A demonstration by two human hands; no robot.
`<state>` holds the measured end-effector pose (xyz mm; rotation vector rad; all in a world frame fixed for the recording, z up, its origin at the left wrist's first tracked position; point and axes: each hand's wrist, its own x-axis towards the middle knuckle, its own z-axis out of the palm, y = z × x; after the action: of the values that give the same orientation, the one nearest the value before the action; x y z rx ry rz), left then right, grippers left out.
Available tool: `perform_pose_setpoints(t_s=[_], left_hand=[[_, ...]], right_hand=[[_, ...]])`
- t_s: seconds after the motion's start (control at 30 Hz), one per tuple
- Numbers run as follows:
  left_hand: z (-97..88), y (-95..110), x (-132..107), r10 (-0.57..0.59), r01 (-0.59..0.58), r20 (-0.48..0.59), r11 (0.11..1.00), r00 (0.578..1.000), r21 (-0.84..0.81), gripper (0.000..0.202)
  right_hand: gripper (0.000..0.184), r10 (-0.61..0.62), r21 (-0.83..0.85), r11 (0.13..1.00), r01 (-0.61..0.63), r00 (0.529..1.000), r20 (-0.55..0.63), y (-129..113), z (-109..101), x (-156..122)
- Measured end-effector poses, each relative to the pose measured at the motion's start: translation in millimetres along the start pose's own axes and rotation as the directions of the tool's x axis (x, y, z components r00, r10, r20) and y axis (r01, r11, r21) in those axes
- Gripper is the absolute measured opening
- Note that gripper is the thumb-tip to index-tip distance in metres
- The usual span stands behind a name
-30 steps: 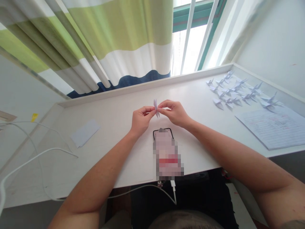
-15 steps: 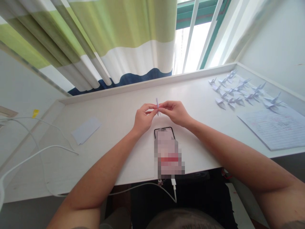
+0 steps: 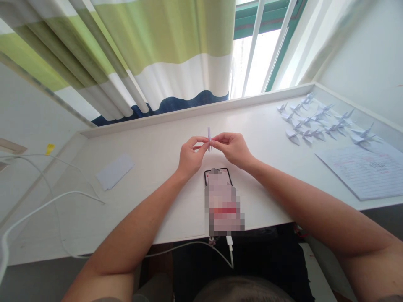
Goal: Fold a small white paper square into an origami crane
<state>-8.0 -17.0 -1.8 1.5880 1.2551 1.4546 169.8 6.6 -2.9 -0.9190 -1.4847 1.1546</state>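
Between my hands, a small folded white paper (image 3: 209,133) stands upright, seen nearly edge-on. My left hand (image 3: 192,155) pinches it from the left with thumb and index finger. From the other side, my right hand (image 3: 234,149) pinches it too, and the fingertips of both hands almost meet. The fingers cover the paper's middle, while its thin top and a pointed bit below show. Just nearer to me, a phone (image 3: 222,201) lies on the white desk (image 3: 163,201), its screen blurred out.
Several folded paper cranes (image 3: 315,119) stand at the back right, beside a lined written sheet (image 3: 368,172). White paper pieces (image 3: 115,172) lie at the left. A white cable (image 3: 47,216) loops over the left side; another plug (image 3: 230,241) enters the phone. A raised rim (image 3: 189,110) borders the desk.
Both hands keep their pinch on the folded paper, which appears slightly narrower and more upright. The whole view has shifted a little.
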Motion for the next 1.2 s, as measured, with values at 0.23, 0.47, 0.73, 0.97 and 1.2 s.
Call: perform_pose_setpoints(t_s=[0.23, 0.47, 0.73, 0.97, 1.2], left_hand=[[0.4, -3.5, 0.2, -0.009, 0.01, 0.052, 1.0, 0.999, -0.028, 0.022], [1.0, -0.1, -1.1, -0.01, 0.01, 0.014, 0.999, 1.0, -0.035, 0.017], [1.6, -1.9, -1.0, 0.004, -0.004, 0.0, 1.0, 1.0, -0.015, 0.018], [4.5, -7.3, -2.0, 0.059, -0.059, 0.001, 0.998, 0.998, -0.011, 0.02], [5.5, -9.2, -0.8, 0.052, -0.053, -0.021, 0.998, 0.998, -0.042, 0.02]], right_hand=[[0.039, -0.018, -0.06, 0.998, 0.019, 0.999, 0.029, -1.0, -1.5, 0.3], [0.03, -0.022, -0.075, 0.997, 0.021, 1.0, -0.01, -0.8, 0.0, 0.9], [0.03, -0.017, 0.009, 1.0, 0.017, 1.0, -0.004, -0.1, 1.5, 0.7], [0.038, -0.021, 0.078, 0.997, 0.025, 0.999, -0.049, 2.8, 0.1, 2.0], [0.039, -0.012, 0.064, 0.998, 0.016, 0.998, -0.065, 5.5, -0.6, 4.2]])
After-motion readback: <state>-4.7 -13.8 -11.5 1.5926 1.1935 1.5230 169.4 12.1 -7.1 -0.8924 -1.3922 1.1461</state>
